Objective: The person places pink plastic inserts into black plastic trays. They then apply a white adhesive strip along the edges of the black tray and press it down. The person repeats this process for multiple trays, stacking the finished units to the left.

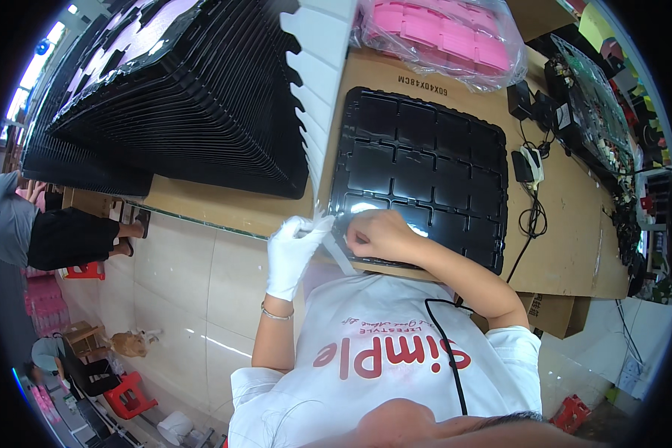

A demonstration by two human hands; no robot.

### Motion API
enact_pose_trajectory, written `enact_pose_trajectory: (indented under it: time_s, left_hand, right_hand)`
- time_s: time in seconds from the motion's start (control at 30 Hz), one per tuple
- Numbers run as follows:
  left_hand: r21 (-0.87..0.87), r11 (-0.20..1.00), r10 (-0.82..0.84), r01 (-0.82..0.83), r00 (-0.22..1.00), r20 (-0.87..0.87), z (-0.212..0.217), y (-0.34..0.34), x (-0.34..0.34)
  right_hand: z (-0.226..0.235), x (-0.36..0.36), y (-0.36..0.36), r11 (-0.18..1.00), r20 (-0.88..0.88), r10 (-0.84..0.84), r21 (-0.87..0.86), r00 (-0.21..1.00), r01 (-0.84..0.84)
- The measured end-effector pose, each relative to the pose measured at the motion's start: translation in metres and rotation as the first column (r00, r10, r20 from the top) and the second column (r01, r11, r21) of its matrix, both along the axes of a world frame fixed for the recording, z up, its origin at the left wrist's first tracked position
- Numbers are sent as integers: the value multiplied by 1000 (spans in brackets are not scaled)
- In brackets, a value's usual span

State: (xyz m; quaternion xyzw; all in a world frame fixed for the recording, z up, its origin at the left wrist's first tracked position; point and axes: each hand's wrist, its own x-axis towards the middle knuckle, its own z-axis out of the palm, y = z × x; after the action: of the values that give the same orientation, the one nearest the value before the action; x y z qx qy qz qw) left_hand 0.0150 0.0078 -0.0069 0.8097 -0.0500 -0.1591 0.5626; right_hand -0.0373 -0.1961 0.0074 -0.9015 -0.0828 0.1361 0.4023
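The left hand (295, 257), in a white glove, was at the lower centre of the frame, its fingers bent and drawn together at the narrow lower end of a white strip (322, 89) with a scalloped edge. Whether the fingertips pinched that end or only lay against it could not be told. A bracelet (278, 315) circled the wrist below the glove.

The right hand (381, 235), bare, was just to the right of the left one and apart from it, its fingers curled inward into a loose fist. It was over the lower left part of a black tray (425, 179); its fingertips were hidden, so whether they held anything or touched the tray could not be told.

The tray lay flat right of the frame's centre, its shallow compartments in rows and its glossy surface catching light near the right hand. Under it was a brown cardboard sheet (567, 239). The white strip ran from the top of the frame down between the tray and a tall stack of black trays (216, 112) in the upper left.

Above the tray, pink pieces (440, 33) sat in a clear plastic bag (514, 63). A dark cable (532, 220) lay loosely coiled to the tray's right
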Motion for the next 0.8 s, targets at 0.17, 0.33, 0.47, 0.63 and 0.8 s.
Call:
enact_pose_trajectory:
  time_s: [0.17, 0.33, 0.47, 0.63, 0.8]
  left_hand:
    - [-133, 990, 25, -41, 993, -116, 5, 0, -3]
    - [-356, 925, 34, -134, 961, -273, 29, -36, -25]
    - [-402, 914, -85, -48, 948, -307, 32, -59, -35]
    - [-396, 918, -118, -14, 944, -307, 38, -83, -39]
    - [-191, 970, -178, 147, 971, -160, 35, -99, -51]
  right_hand:
    - [-23, -13, -23, 568, -249, -162, 767, 955, 297]
    - [-2, -34, -11, 280, -511, -240, 778, 826, 563]
    - [2, -54, -7, 476, -332, -455, 693, 827, 540]
    - [-3, -79, -32, 477, -283, -525, 683, 803, 553]
    - [6, -89, -30, 492, -125, -659, 674, 741, 551]
